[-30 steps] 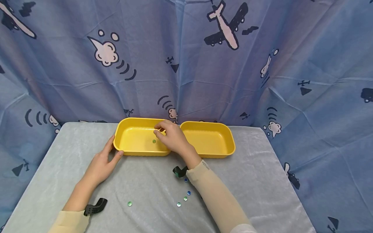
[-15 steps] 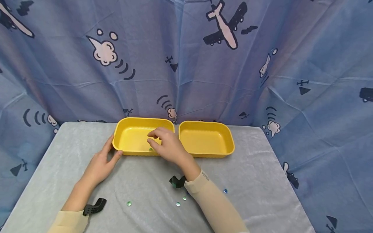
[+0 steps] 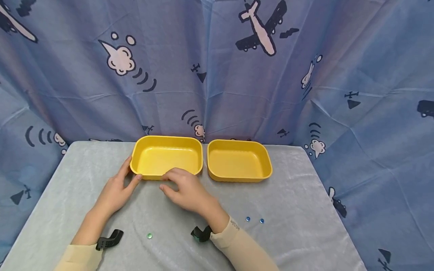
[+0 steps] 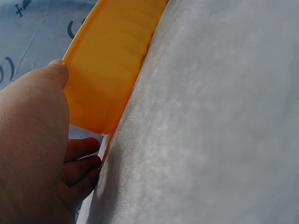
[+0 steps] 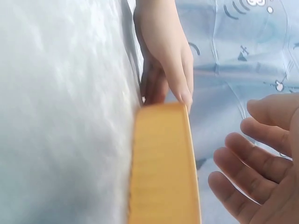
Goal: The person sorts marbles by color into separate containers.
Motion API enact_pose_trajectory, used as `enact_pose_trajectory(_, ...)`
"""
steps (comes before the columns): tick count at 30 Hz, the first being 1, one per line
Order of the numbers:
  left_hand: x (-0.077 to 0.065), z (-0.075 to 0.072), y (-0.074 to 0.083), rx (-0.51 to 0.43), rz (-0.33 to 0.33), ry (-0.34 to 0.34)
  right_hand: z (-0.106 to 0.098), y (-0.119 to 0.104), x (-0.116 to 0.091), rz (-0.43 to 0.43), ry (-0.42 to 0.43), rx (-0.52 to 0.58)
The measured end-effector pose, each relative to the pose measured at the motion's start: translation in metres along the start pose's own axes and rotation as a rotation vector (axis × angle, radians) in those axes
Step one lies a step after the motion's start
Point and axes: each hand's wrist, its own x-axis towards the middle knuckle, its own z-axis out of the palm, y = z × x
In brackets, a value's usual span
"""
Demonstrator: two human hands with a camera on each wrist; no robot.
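The left hand (image 3: 115, 192) grips a corner of the left tray (image 3: 166, 157); the right hand (image 3: 187, 192), loose and empty, hovers by its front wall.

Head view forward-down; wrist views close (sharing left tray (image 3: 166, 156))

The grey-covered table (image 3: 298, 195) carries two yellow trays (image 3: 166, 158) (image 3: 239, 162) and three beads (image 3: 149, 236) (image 3: 248, 219) (image 3: 262, 221).

In the head view, your right hand (image 3: 185, 189) partly hides the left tray (image 3: 166, 156), and the bottom edge cuts off your sleeves (image 3: 245, 244); your left wrist view blurs the surface (image 4: 210, 121).
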Motion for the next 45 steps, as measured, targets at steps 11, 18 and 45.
enact_pose_trajectory(11,0.000,-0.002,0.002,0.005,-0.002,-0.007,0.020,-0.022,-0.017,-0.037,-0.073,-0.035)
enact_pose_trajectory(18,-0.001,-0.003,0.002,0.000,0.000,-0.006,0.033,-0.034,-0.031,-0.032,-0.132,-0.012)
enact_pose_trajectory(45,0.000,-0.005,0.002,-0.013,-0.019,-0.035,0.067,-0.042,-0.056,-0.080,-0.312,-0.047)
